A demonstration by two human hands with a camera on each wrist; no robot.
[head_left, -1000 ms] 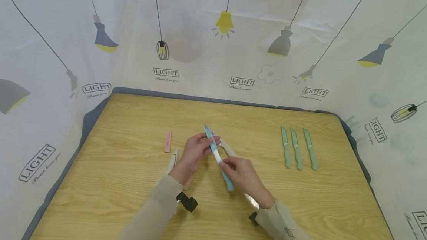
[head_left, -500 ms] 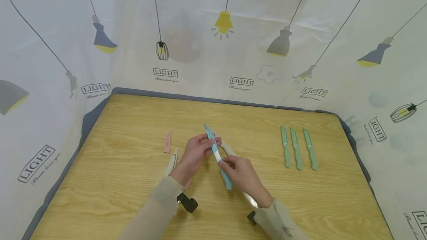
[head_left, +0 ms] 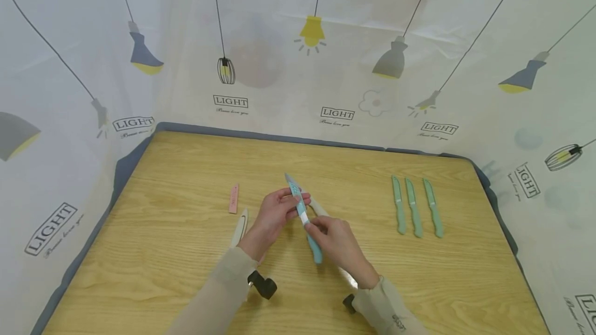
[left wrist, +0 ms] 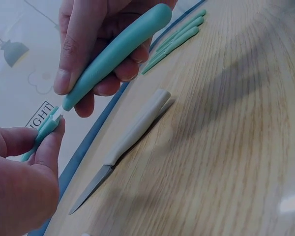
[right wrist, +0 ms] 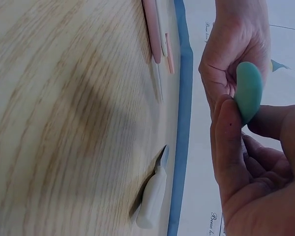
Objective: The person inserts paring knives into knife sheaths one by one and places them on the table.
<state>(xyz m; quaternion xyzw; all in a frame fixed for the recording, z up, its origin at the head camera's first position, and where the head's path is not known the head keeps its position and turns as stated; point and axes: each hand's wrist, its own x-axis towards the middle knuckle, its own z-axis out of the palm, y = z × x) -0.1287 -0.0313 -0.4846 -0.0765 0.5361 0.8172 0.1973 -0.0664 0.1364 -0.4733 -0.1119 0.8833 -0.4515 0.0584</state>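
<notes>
In the head view, a turquoise knife [head_left: 314, 247] is held between both hands over the middle of the table. My left hand [head_left: 272, 216] pinches its turquoise patterned sheath [head_left: 296, 192] between thumb and fingers. The handle is gripped by my right hand [head_left: 342, 242], fingers bent round it. A short bright strip of blade [left wrist: 58, 114] shows between sheath and handle in the left wrist view. Below lies a white-handled knife [left wrist: 137, 128], its blade bare. A pink-handled knife [right wrist: 153, 29], also with its blade bare, lies on the table in the right wrist view.
Three green knives [head_left: 412, 208] lie side by side on the right of the wooden table [head_left: 186, 169]. A pink sheath [head_left: 234, 198] and a white sheath [head_left: 240, 227] lie on the left, the white one near my left wrist. Printed cloth encloses the table's back and sides.
The turquoise handle has shifted slightly up toward the sheath, and the bright strip between them looks a little shorter. Both hands keep their holds.
</notes>
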